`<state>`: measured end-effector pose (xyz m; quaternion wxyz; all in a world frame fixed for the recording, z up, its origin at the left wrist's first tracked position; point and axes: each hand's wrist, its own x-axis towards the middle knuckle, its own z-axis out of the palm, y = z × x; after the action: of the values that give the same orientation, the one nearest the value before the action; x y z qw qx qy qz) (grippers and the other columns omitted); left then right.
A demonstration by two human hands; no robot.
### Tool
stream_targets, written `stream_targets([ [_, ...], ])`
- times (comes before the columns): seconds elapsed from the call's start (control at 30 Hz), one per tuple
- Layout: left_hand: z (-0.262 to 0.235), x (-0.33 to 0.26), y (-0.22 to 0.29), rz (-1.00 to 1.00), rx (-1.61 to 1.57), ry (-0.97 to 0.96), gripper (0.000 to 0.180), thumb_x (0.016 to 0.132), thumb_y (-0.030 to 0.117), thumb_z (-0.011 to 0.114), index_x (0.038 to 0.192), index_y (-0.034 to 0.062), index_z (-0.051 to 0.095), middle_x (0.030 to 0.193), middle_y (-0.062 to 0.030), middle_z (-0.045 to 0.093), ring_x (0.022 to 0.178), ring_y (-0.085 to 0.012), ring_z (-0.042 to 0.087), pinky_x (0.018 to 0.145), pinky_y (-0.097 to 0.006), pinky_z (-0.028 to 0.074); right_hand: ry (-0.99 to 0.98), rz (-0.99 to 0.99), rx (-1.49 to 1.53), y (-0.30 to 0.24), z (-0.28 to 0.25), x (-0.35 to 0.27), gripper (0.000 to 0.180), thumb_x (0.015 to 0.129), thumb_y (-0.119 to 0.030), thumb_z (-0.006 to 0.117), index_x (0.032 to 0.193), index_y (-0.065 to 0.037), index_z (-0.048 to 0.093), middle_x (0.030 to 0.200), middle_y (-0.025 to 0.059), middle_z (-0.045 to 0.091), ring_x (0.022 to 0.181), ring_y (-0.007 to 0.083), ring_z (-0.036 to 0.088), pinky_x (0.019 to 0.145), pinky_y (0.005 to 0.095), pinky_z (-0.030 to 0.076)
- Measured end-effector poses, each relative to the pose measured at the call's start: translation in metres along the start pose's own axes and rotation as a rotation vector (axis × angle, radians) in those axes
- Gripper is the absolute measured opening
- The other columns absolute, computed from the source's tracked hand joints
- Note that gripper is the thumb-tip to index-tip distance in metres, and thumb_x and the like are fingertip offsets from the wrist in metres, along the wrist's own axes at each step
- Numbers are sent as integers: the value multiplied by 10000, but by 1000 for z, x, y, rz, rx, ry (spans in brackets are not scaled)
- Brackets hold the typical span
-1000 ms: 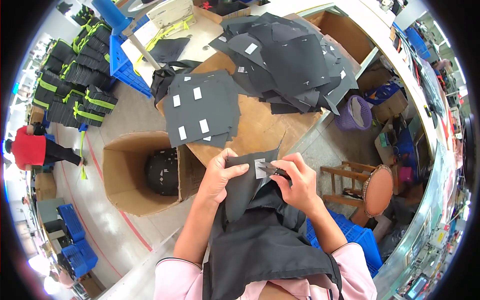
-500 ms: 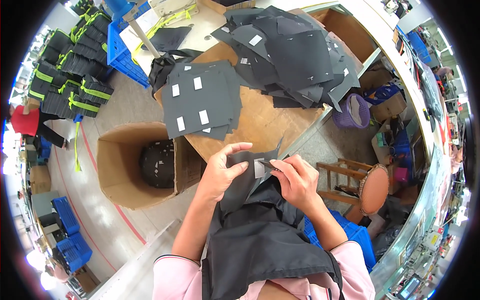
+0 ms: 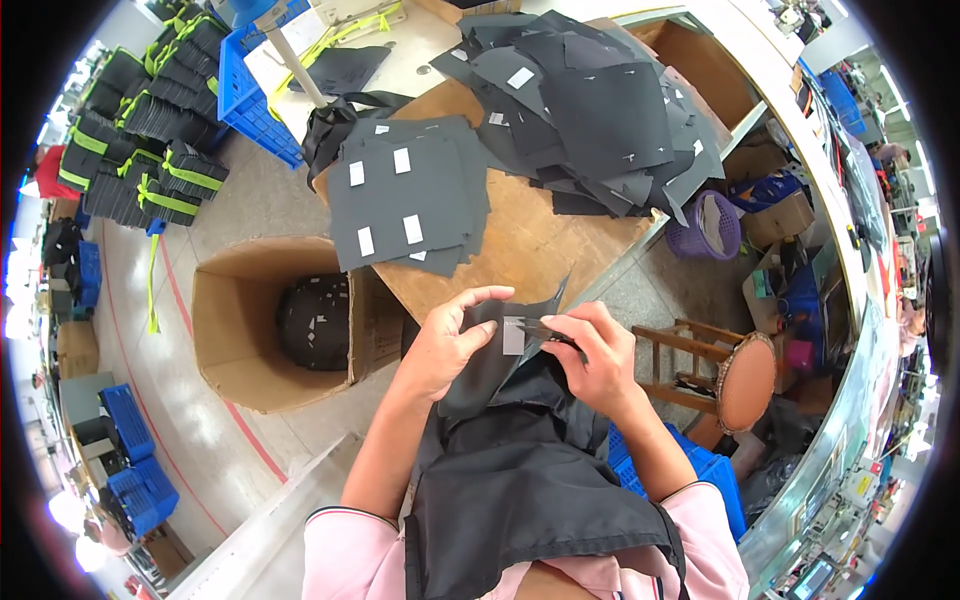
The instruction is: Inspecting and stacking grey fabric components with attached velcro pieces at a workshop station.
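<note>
Item: 1 black fabric piece with a white label, held at chest height above the near edge of the wooden table.

Left hand pinches the piece's left edge, thumb over fingers; right hand fingers are closed on the label's right edge. Piece looks thin, light, limp: best gripped at edges, both sides. Nearby: 1 flat stack of labelled pieces, 1 loose heap, 1 cardboard box of offcuts, 1 wooden stool.
</note>
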<state>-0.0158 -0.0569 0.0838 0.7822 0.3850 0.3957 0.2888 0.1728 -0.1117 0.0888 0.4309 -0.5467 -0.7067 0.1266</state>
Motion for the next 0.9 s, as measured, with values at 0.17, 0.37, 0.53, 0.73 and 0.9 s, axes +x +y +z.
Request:
stream_targets([
  [0.17, -1, 0, 3, -36, -38, -19, 364, 824, -37, 490, 1186, 3, 513, 1011, -53, 581, 887, -82, 558, 798, -225, 447, -63, -27, -70, 3, -2, 3, 255, 666, -53, 700, 903, -63, 605, 745, 65, 540, 590, 241, 547, 514, 302, 447],
  [0.37, 0, -5, 9, -88, -126, -128, 398, 828, 68, 550, 1220, 38, 491, 1027, -29, 557, 920, -69, 505, 802, -225, 410, -414, 359, 206, 14, -22, 45, 279, 691, -63, 678, 952, -53, 580, 770, 83, 500, 699, 213, 521, 620, 310, 416],
  [0.53, -3, -3, -4, -78, 142, -59, 352, 778, 211, 700, 1066, 31, 604, 899, -28, 613, 810, -83, 546, 737, -234, 441, -582, 316, 271, 25, -14, 30, 212, 711, -77, 672, 864, -6, 544, 761, 98, 499, 679, 223, 516, 612, 306, 414],
  [0.73, -7, 2, -7, -223, -181, 77, 301, 806, 220, 666, 976, -23, 613, 870, -77, 640, 741, -134, 607, 681, -267, 488, 43, 342, 127, -1, 10, 1, 257, 720, -48, 673, 938, -42, 538, 796, 74, 514, 604, 187, 525, 545, 272, 437],
  [0.9, -17, -1, -9, -218, -191, 105, 286, 807, 203, 662, 971, -25, 609, 860, -84, 638, 733, -149, 612, 659, -275, 496, -111, 155, -19, -4, 7, -3, 262, 685, -81, 701, 920, -91, 584, 813, 67, 532, 604, 233, 543, 531, 322, 440],
])
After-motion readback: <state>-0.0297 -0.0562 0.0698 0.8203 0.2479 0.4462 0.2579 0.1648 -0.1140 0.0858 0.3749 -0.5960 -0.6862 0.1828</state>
